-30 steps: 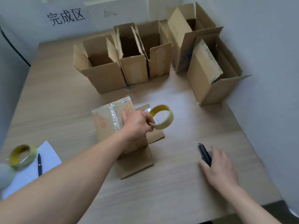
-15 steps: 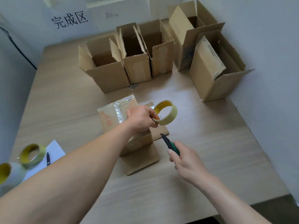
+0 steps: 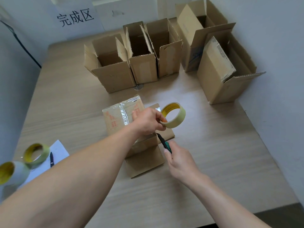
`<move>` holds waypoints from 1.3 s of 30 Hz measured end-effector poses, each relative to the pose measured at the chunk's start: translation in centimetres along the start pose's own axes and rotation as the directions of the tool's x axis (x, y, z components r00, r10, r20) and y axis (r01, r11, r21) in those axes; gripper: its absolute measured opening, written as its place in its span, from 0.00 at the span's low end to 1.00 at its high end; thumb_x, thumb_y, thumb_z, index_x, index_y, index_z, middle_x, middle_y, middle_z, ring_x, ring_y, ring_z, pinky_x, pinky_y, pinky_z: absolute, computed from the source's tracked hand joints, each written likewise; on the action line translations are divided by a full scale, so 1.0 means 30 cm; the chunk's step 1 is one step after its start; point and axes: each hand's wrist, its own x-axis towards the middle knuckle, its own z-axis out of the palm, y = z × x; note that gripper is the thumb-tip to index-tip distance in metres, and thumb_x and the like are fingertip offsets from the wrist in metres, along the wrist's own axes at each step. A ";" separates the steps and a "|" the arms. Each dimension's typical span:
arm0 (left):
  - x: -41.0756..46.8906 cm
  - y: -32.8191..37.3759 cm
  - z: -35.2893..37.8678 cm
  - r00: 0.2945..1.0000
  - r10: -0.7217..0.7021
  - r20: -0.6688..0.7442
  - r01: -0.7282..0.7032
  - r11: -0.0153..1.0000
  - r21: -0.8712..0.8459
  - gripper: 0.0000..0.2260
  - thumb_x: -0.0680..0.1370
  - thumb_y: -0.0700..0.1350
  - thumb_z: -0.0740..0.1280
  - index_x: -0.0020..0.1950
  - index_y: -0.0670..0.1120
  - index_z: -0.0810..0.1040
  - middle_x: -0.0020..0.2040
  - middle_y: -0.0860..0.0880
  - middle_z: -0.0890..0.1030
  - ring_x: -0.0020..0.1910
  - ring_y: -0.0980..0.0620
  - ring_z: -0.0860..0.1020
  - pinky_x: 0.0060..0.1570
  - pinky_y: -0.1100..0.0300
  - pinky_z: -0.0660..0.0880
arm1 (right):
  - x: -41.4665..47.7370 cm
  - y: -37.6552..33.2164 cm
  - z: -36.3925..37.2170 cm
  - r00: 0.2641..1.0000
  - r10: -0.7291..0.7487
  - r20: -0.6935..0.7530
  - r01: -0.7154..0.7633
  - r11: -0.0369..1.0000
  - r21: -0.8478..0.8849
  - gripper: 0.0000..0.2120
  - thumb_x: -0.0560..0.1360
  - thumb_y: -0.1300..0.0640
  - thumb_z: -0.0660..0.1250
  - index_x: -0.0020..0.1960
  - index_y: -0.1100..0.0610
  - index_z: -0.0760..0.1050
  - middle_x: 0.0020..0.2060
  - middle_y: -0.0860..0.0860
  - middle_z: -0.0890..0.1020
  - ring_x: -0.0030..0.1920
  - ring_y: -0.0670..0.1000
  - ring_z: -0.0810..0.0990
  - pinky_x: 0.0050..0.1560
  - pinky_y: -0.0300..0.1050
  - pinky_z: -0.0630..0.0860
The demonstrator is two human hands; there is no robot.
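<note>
A small cardboard box (image 3: 118,117) with clear tape across its top stands in the middle of the wooden table (image 3: 213,153). My left hand (image 3: 148,121) grips a roll of clear tape (image 3: 174,115) by its rim, just right of the box top. My right hand (image 3: 179,159) holds a dark utility knife with a green grip (image 3: 163,143). The knife tip points up towards the underside of my left hand, where the tape leaves the box. The strip of tape itself is hard to make out.
Several open cardboard boxes (image 3: 113,63) stand along the back and right of the table. Two more tape rolls (image 3: 35,154), a pen (image 3: 51,159) and a white sheet (image 3: 57,153) lie at the near left. A sign with characters (image 3: 74,17) hangs on the back wall.
My right hand picked the knife up from the table at the right and brought it left and up to the tape by my left hand. My left hand kept hold of the roll.
</note>
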 end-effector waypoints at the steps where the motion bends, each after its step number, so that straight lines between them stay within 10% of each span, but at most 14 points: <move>1: 0.000 -0.002 0.001 1.000 0.001 -0.001 -0.001 1.000 -0.003 0.07 0.68 0.50 0.79 0.39 0.58 0.82 0.36 0.61 0.80 0.44 0.62 0.73 0.71 0.39 0.51 | -0.001 -0.002 0.002 1.000 0.003 0.000 -0.003 1.000 -0.002 0.09 0.83 0.49 0.55 0.57 0.51 0.70 0.45 0.51 0.80 0.47 0.57 0.78 0.47 0.55 0.76; 10: 0.005 0.002 0.000 1.000 -0.010 -0.028 0.008 0.998 -0.070 0.05 0.69 0.52 0.78 0.39 0.58 0.82 0.37 0.62 0.80 0.49 0.57 0.74 0.70 0.39 0.54 | 0.010 0.044 0.055 0.991 0.131 0.013 -0.123 0.958 -0.259 0.08 0.83 0.51 0.53 0.54 0.53 0.67 0.49 0.54 0.80 0.50 0.60 0.78 0.42 0.49 0.69; 17: 0.011 -0.012 0.007 1.000 0.004 -0.008 -0.005 0.994 -0.113 0.06 0.69 0.51 0.78 0.37 0.59 0.81 0.38 0.61 0.83 0.45 0.64 0.74 0.71 0.37 0.49 | -0.027 0.239 -0.003 0.952 0.270 -0.146 -0.307 0.855 -0.418 0.17 0.81 0.51 0.55 0.69 0.53 0.65 0.58 0.55 0.72 0.59 0.59 0.72 0.53 0.51 0.71; 22: 0.010 -0.014 0.010 1.000 0.025 -0.006 -0.025 0.998 -0.059 0.07 0.69 0.51 0.77 0.37 0.61 0.81 0.34 0.64 0.80 0.48 0.60 0.76 0.71 0.36 0.49 | 0.053 0.096 -0.141 0.857 -0.243 -0.454 0.114 0.949 -0.293 0.30 0.72 0.54 0.72 0.72 0.57 0.69 0.64 0.54 0.73 0.63 0.56 0.70 0.61 0.54 0.67; 25: 0.010 -0.020 0.012 0.999 0.033 0.003 -0.033 0.998 -0.054 0.07 0.69 0.52 0.77 0.43 0.61 0.81 0.32 0.64 0.80 0.46 0.63 0.76 0.71 0.37 0.49 | 0.143 -0.017 -0.187 0.812 -0.502 -0.296 0.321 0.809 -0.492 0.31 0.69 0.52 0.74 0.69 0.55 0.71 0.57 0.52 0.78 0.60 0.56 0.75 0.62 0.55 0.68; 29: 0.007 -0.030 -0.003 0.997 0.064 0.040 -0.062 0.997 -0.054 0.13 0.71 0.50 0.75 0.54 0.59 0.80 0.35 0.61 0.82 0.47 0.62 0.77 0.70 0.37 0.49 | 0.223 -0.065 -0.203 0.930 -0.367 -0.035 0.284 0.773 -0.567 0.25 0.75 0.50 0.66 0.71 0.45 0.64 0.49 0.49 0.83 0.53 0.56 0.79 0.65 0.50 0.62; 33: -0.002 -0.039 0.001 0.997 0.078 0.022 -0.077 0.996 -0.036 0.17 0.71 0.46 0.73 0.57 0.57 0.76 0.35 0.62 0.82 0.49 0.62 0.76 0.71 0.39 0.49 | 0.246 -0.072 -0.229 0.958 -0.287 0.005 0.246 0.814 -0.526 0.27 0.77 0.51 0.63 0.73 0.41 0.59 0.52 0.50 0.83 0.52 0.59 0.79 0.43 0.47 0.67; 39: -0.018 -0.032 0.018 0.997 0.042 -0.058 -0.047 0.995 -0.085 0.13 0.73 0.43 0.72 0.51 0.57 0.72 0.40 0.58 0.84 0.52 0.58 0.78 0.74 0.39 0.41 | 0.296 -0.053 -0.222 0.995 -0.064 0.078 0.091 0.896 -0.435 0.16 0.74 0.55 0.63 0.60 0.42 0.74 0.52 0.44 0.82 0.53 0.52 0.78 0.45 0.45 0.71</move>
